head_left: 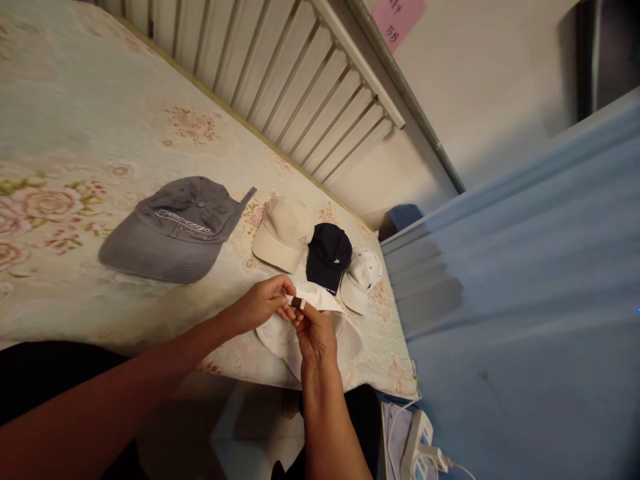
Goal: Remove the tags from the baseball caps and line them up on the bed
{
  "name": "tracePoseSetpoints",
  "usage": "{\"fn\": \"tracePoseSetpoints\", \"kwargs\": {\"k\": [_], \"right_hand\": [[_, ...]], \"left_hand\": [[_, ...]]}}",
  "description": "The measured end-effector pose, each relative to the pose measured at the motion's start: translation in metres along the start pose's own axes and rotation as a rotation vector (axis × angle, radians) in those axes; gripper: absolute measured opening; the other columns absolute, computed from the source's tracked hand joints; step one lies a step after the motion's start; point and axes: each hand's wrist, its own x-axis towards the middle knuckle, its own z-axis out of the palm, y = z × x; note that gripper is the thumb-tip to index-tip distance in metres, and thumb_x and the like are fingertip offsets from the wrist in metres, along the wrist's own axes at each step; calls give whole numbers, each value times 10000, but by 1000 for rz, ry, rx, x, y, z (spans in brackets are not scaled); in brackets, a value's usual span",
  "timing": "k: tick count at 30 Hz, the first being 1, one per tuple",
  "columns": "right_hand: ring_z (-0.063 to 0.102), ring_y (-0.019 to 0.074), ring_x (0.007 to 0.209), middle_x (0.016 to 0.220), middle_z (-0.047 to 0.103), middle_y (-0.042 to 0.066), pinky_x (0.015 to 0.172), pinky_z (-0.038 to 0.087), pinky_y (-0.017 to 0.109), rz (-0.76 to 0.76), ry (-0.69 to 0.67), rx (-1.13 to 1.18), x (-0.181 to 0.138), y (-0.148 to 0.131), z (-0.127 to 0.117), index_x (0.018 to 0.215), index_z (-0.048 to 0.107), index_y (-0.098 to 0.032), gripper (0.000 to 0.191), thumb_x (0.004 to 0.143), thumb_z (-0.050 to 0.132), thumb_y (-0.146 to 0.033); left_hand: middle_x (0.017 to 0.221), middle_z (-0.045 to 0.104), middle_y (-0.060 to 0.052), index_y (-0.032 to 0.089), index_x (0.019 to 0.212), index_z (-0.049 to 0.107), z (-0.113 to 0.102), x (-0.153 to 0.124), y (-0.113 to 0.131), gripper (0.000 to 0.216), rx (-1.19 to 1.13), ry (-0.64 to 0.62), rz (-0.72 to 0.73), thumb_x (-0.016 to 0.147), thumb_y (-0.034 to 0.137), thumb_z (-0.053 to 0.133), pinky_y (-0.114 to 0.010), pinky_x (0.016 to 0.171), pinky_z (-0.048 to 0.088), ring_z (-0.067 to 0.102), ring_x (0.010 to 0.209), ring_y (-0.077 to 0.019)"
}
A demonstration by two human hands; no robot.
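At the near edge of the bed (65,300), my left fingers (280,285) and right fingers (313,313) pinch a small brown-and-white strip (297,303) at the white hat (351,341). It should be light, soft cloth, hardly slippery; the rim looks the steadiest hold.

There is 1 gray cap (175,227), 1 beige cap (283,230), 1 navy cap (329,255), 2 white hats (350,341), 2 hands (319,328), 1 pink note (397,21), 1 power strip (417,443).
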Motion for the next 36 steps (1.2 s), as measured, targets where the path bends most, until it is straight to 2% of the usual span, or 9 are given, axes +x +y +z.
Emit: {"fn": "tracePoseSetpoints", "kwargs": {"k": [9,14,18,21,24,27,29,33,36], "right_hand": [[422,57,370,392,502,-46,392,326,192,25,52,-55,3,7,-4,519,579,-132,171,576,737,-161],[449,75,396,401,504,-42,405,334,204,18,18,-57,1,6,-3,523,583,-144,167,602,723,-188],[441,67,387,384,489,-45,415,325,196,18,-9,-48,-2,6,-4,504,556,-146,204,597,727,-208],[418,54,375,439,530,-48,403,301,184,17,21,-67,-9,7,-10,587,558,-152,204,603,736,-250],[391,49,369,477,537,-65,389,288,178,-55,110,-183,-22,7,-19,648,530,-173,228,656,719,-301],[413,53,393,490,510,-80,397,314,172,-240,187,-397,-36,-1,-21,673,538,-178,205,723,684,-314],[452,60,422,527,532,-72,412,349,172,-315,184,-523,-41,-9,-16,720,569,-177,167,756,660,-312],[480,79,408,535,552,-64,395,385,187,-290,117,-651,-39,-16,-1,816,602,-175,163,786,625,-334],[475,84,376,498,529,-78,376,385,189,-267,147,-656,-33,-12,3,843,591,-175,181,782,628,-342]], "left_hand": [[617,648,37,179,862,505,2,-1,-4,94,85,27,36,781,201,549,-273,594,534,669,583,-138],[598,618,56,189,944,559,3,-2,-13,200,198,-9,113,748,148,571,-244,589,507,659,596,-131],[580,595,52,185,906,572,6,-2,-15,161,305,54,140,750,151,554,-226,538,467,629,555,-126],[570,563,60,182,882,570,10,-3,-11,145,440,110,183,744,149,542,-209,510,418,581,517,-106],[547,490,81,187,875,576,12,-5,-7,150,593,170,247,736,139,544,-197,505,362,486,482,-76],[554,444,83,191,886,584,12,-7,-6,150,709,200,296,746,149,549,-205,518,339,433,493,-76],[582,460,72,195,885,587,11,-7,-8,139,770,192,326,759,155,544,-214,534,344,435,509,-82],[664,551,35,199,921,597,10,-9,-11,149,920,155,428,799,161,519,-240,599,376,495,579,-107],[771,630,-20,186,937,612,9,-10,-9,148,1029,147,524,819,182,523,-280,697,403,561,723,-160]]}}
